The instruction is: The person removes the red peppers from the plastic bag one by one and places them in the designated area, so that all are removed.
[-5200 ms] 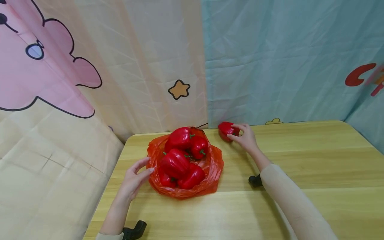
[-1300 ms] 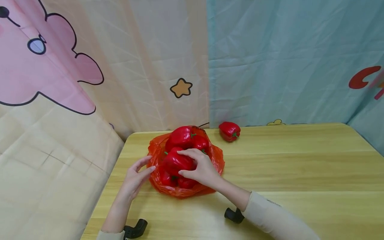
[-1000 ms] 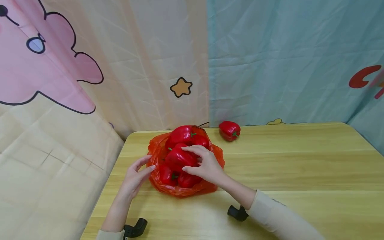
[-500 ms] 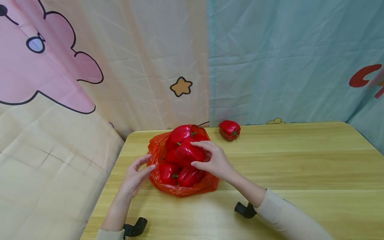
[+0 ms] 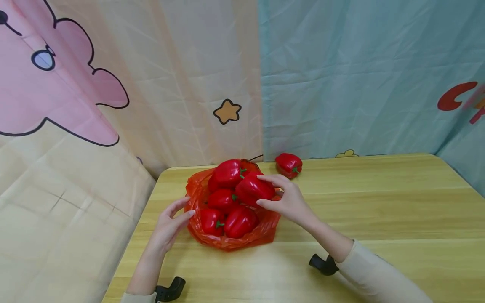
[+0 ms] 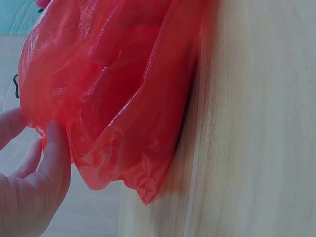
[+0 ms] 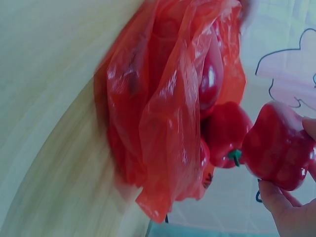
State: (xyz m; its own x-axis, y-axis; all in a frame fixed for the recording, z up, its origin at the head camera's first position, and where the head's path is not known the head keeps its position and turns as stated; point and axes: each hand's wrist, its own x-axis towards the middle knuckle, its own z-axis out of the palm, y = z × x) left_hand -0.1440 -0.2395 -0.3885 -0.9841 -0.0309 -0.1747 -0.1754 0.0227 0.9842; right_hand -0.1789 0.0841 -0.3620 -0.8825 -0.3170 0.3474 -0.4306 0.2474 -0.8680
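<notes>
The right hand (image 5: 289,203) grasps a glossy red, green-stemmed bell pepper (image 5: 254,189) above a crumpled, translucent red plastic bag (image 5: 267,229) of similar peppers (image 5: 240,221). The left hand (image 5: 169,224), thumb and fingers parted, touches the bag's rim.

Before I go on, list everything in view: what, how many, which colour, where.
Table: one, light wood, lower half of the head view
Backdrop: one or more sheets, beige and blue, behind the table
Pink figure, orange star, red curve, yellow shape: one each, printed on the backdrop
Plastic bag: one, orange-red, on the table
Bagged peppers: at least four, red, inside the bag
Loose pepper: one, red, on the table, right of the bag
Held pepper: one, red, over the bag's right side
Sleeves: two, beige, lower edge
Wrist devices: two, black, one beside each sleeve
Left grip: one, bare, at the bag's left edge
Right grip: one, bare, holding the held pepper
</notes>
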